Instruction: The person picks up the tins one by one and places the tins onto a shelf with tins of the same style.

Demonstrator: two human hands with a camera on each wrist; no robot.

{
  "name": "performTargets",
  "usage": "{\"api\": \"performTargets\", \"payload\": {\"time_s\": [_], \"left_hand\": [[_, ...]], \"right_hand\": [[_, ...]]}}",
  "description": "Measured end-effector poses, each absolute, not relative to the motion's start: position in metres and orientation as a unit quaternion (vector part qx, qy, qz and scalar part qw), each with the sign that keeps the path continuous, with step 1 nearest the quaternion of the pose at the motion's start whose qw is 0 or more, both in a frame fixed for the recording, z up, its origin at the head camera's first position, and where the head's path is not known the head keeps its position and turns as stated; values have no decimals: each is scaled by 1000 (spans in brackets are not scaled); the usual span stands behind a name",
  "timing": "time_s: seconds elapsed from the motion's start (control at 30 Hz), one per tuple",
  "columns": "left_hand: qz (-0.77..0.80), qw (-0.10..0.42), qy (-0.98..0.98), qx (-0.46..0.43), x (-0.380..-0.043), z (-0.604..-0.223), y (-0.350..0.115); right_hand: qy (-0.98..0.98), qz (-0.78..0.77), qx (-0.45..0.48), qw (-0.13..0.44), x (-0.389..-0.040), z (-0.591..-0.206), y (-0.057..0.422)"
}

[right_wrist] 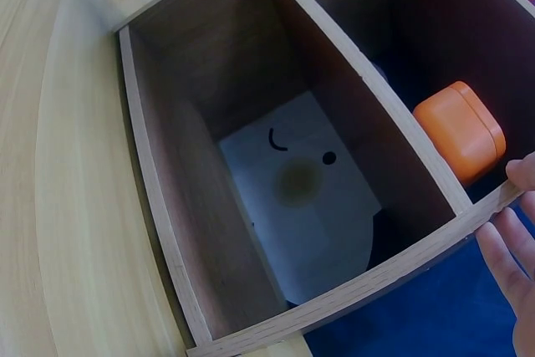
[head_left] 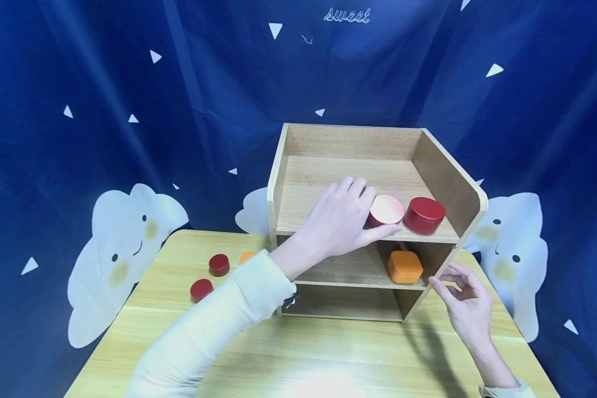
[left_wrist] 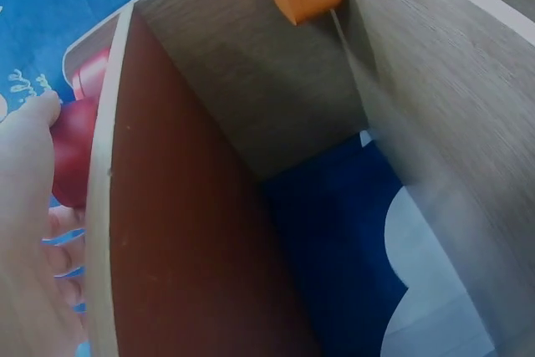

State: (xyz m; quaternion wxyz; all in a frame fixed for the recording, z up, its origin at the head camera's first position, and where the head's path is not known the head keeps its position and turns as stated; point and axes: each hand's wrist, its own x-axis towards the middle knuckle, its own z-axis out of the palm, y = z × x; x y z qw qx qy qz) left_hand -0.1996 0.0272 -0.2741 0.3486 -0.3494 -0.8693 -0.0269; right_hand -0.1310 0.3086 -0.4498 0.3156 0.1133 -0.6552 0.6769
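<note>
Blue curtain (head_left: pixel 219 83) backs the wooden shelf (head_left: pixel 348 168); at its top tier's near edge I watch the left hand (head_left: pixel 335 215) grip a round red tin (head_left: pixel 387 211), left of a second tin (head_left: pixel 425 215), while the right hand (head_left: pixel 466 301), farther off at lower right, pinches the side panel (head_left: pixel 448 171)

A shelf unit (head_left: pixel 353 142) stood on the worktop (head_left: pixel 144 331) before a curtain (head_left: pixel 229 110). At its top's right front sat one tin (head_left: pixel 425 215), another tin (head_left: pixel 387 210) just left in the left hand (head_left: pixel 335 221). The middle shelf (head_left: pixel 348 271) bore a box (head_left: pixel 405 267) at its right end. Left of the unit, on the worktop, lay a third tin (head_left: pixel 201 289), a fourth tin (head_left: pixel 219 265) behind it.
</note>
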Motion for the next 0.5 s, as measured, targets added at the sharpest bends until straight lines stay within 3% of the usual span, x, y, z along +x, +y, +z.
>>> {"api": "performTargets", "payload": {"time_s": [0.23,0.5], "left_hand": [[-27,312,-887,-340,-206,-278,31],[-15,292,-898,-327,-207,-277,36]], "right_hand": [[-641,684,145,317,-131,-450,308],[-656,676,112,315,-131,-450,308]]}}
